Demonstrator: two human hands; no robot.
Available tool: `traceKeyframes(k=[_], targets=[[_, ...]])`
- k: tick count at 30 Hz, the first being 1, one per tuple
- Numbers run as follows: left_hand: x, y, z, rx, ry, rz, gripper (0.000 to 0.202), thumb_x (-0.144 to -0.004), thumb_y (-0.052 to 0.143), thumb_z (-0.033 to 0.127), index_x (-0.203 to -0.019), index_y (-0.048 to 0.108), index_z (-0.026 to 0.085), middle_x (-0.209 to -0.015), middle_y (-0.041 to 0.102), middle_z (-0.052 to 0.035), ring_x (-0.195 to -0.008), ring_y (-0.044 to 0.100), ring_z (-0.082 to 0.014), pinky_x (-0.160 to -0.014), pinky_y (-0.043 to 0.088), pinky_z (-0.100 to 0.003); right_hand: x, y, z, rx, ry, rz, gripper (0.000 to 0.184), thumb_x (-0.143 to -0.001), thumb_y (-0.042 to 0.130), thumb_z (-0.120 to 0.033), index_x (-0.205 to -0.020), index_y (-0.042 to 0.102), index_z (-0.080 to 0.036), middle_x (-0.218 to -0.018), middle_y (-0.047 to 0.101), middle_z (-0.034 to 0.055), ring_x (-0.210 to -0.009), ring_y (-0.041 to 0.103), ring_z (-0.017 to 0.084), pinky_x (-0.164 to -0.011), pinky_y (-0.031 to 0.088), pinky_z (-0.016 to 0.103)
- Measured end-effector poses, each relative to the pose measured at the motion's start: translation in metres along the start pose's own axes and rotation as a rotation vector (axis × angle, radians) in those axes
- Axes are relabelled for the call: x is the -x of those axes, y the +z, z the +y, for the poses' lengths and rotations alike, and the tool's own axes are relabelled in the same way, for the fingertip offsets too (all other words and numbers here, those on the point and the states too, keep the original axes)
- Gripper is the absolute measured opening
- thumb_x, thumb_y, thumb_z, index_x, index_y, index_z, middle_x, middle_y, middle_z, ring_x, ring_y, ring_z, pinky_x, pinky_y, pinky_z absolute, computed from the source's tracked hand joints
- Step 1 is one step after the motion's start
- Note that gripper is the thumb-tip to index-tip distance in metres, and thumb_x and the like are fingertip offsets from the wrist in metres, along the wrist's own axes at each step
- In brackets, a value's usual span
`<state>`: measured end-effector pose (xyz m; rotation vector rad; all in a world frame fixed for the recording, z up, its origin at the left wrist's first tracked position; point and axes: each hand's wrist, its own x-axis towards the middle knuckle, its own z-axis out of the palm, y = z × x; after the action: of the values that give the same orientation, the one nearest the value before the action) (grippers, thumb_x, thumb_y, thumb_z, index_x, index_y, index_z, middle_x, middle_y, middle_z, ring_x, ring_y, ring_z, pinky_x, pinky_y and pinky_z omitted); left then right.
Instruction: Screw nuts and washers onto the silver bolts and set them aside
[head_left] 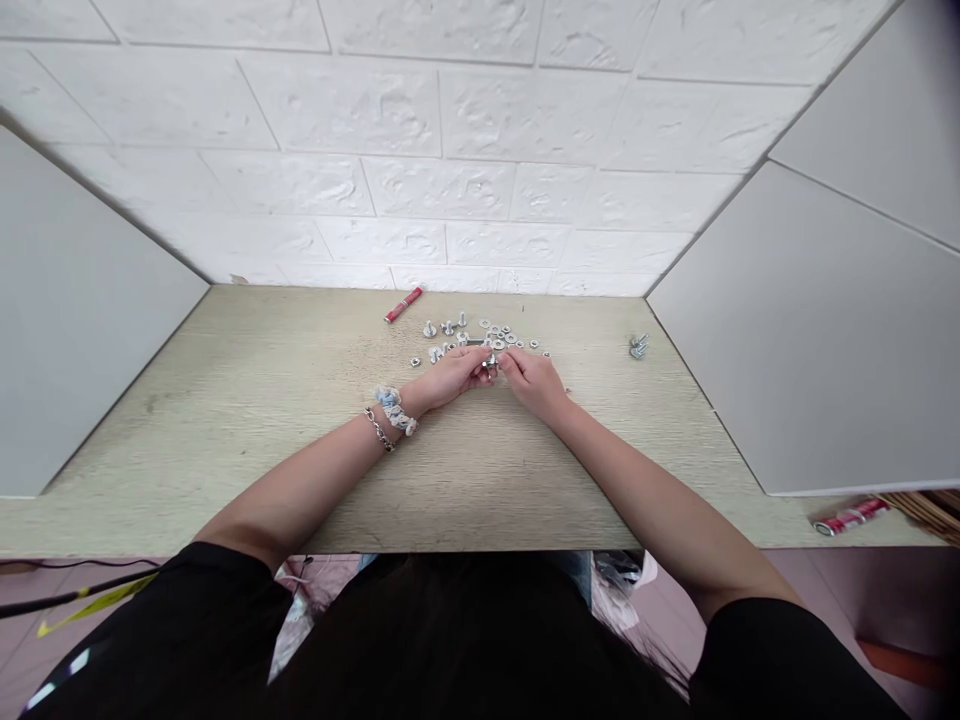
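Observation:
My left hand and my right hand meet at the middle of the wooden table. Their fingertips are pinched together on a small metal part, too small to name exactly. Just beyond the fingers lies a scatter of several silver bolts, nuts and washers. My left wrist wears a chain bracelet and a pale scrunchie.
A red pen-like stick lies at the back of the table near the white brick wall. A lone metal fastener sits at the right. Grey panels stand on both sides. A red object lies at the lower right, off the table.

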<state>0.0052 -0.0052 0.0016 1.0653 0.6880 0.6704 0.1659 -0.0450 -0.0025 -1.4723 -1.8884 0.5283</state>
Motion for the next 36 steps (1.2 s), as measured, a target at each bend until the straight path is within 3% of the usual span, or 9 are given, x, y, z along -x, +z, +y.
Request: traceKeyframes(k=[4,7,13,18,21,25,30,33,36], targets=[[0.0000,-0.0001,-0.0009,0.016,0.019,-0.004,0.024,-0.084,0.057,0.033,-0.071,0.058,0.012,-0.066,0.051,-0.0012,-0.061,0.045,-0.0090,-0.066,0.040,-0.023,0.0022,0.0017,-0.0023,-0.027,-0.021,0.007,0.027,-0.088,0.045,-0.037,-0.107,0.056,-0.020,-0.070,0.064,-0.0003,-0.061,0.056,0.014,-0.059,0.038,0.025],[-0.0016,-0.0016,-0.0034,0.029,0.045,0.010,0.024,-0.084,0.057,0.032,-0.070,0.056,0.012,-0.065,0.051,-0.0011,-0.061,0.045,-0.0088,-0.065,0.039,-0.023,0.0029,0.0031,-0.0030,-0.009,-0.054,-0.016,0.030,-0.086,0.047,-0.031,-0.113,0.056,-0.020,-0.069,0.063,-0.0007,-0.060,0.055,0.014,-0.060,0.038,0.025],[-0.0033,-0.0035,-0.0062,-0.032,0.079,-0.003,0.025,-0.084,0.056,0.033,-0.071,0.055,0.012,-0.066,0.051,-0.0006,-0.061,0.044,-0.0084,-0.063,0.038,-0.022,0.0014,0.0039,0.0002,0.008,-0.044,-0.030,0.027,-0.087,0.047,-0.033,-0.108,0.059,-0.020,-0.067,0.063,-0.0005,-0.058,0.054,0.014,-0.059,0.038,0.025],[-0.0007,-0.0012,-0.0028,-0.056,0.050,0.003,0.026,-0.085,0.054,0.035,-0.074,0.056,0.011,-0.067,0.050,-0.0001,-0.061,0.046,-0.0084,-0.065,0.038,-0.023,-0.0002,0.0026,0.0032,-0.022,-0.024,0.034,0.029,-0.091,0.041,-0.040,-0.087,0.062,-0.020,-0.074,0.066,0.0021,-0.065,0.057,0.015,-0.061,0.039,0.025],[-0.0012,-0.0013,-0.0025,-0.049,0.052,0.004,0.025,-0.084,0.055,0.034,-0.073,0.056,0.011,-0.067,0.050,-0.0003,-0.061,0.045,-0.0083,-0.064,0.038,-0.023,0.0013,0.0026,0.0026,-0.053,-0.033,0.070,0.028,-0.091,0.042,-0.039,-0.098,0.061,-0.020,-0.071,0.065,0.0008,-0.060,0.055,0.014,-0.060,0.039,0.025],[-0.0034,-0.0028,-0.0054,-0.042,0.068,-0.006,0.025,-0.084,0.055,0.033,-0.071,0.054,0.011,-0.068,0.051,-0.0008,-0.062,0.045,-0.0084,-0.063,0.037,-0.023,0.0031,0.0044,0.0001,-0.035,-0.051,0.022,0.027,-0.085,0.049,-0.032,-0.107,0.060,-0.020,-0.066,0.062,-0.0013,-0.056,0.052,0.013,-0.059,0.039,0.024],[-0.0012,-0.0005,-0.0038,-0.066,0.068,-0.002,0.027,-0.085,0.053,0.034,-0.070,0.054,0.011,-0.066,0.050,0.0002,-0.060,0.044,-0.0078,-0.062,0.036,-0.022,0.0001,0.0033,0.0002,-0.028,-0.034,0.004,0.021,-0.087,0.046,-0.035,-0.091,0.061,-0.020,-0.068,0.063,0.0004,-0.061,0.054,0.013,-0.061,0.038,0.024],[0.0007,0.0020,-0.0010,-0.057,0.051,0.010,0.026,-0.085,0.053,0.032,-0.069,0.052,0.012,-0.066,0.052,-0.0002,-0.060,0.045,-0.0080,-0.064,0.038,-0.023,-0.0011,0.0019,0.0028,-0.040,-0.013,0.058,0.032,-0.091,0.038,-0.041,-0.075,0.056,-0.020,-0.063,0.059,0.0008,-0.059,0.052,0.013,-0.058,0.036,0.024],[0.0005,0.0024,-0.0004,-0.032,0.048,0.027,0.025,-0.084,0.053,0.030,-0.065,0.049,0.013,-0.063,0.049,0.0007,-0.059,0.045,-0.0081,-0.064,0.038,-0.023,0.0003,0.0029,0.0043,-0.076,-0.034,0.075,0.025,-0.089,0.042,-0.041,-0.088,0.057,-0.020,-0.059,0.054,-0.0022,-0.053,0.047,0.012,-0.056,0.035,0.024]])
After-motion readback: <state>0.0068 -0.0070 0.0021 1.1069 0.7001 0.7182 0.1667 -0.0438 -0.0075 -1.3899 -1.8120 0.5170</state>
